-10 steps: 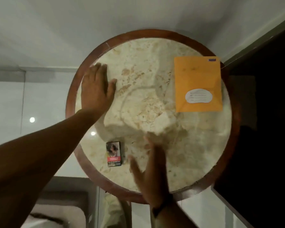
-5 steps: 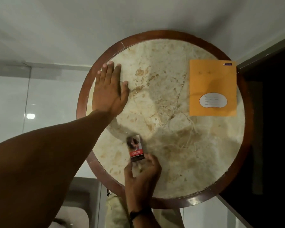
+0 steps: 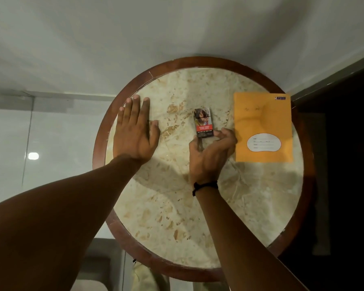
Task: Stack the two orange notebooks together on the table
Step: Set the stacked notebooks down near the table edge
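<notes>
An orange notebook (image 3: 263,127) with a white label lies flat at the right side of the round marble table (image 3: 177,217); I see only this one orange cover. My left hand (image 3: 135,131) rests flat, fingers together, on the table's left part. My right hand (image 3: 210,156), with a dark band on the wrist, grips the near end of a small cigarette pack (image 3: 203,122) that lies near the table's middle, just left of the notebook.
The table has a dark wooden rim (image 3: 101,131). A white wall runs behind it, a glass panel with a light reflection (image 3: 33,156) stands at the left, and a dark surface (image 3: 345,164) fills the right side.
My right hand took hold of the cigarette pack at the near left of the table and moved it away from me toward the middle, beside the notebook. My left hand stayed flat.
</notes>
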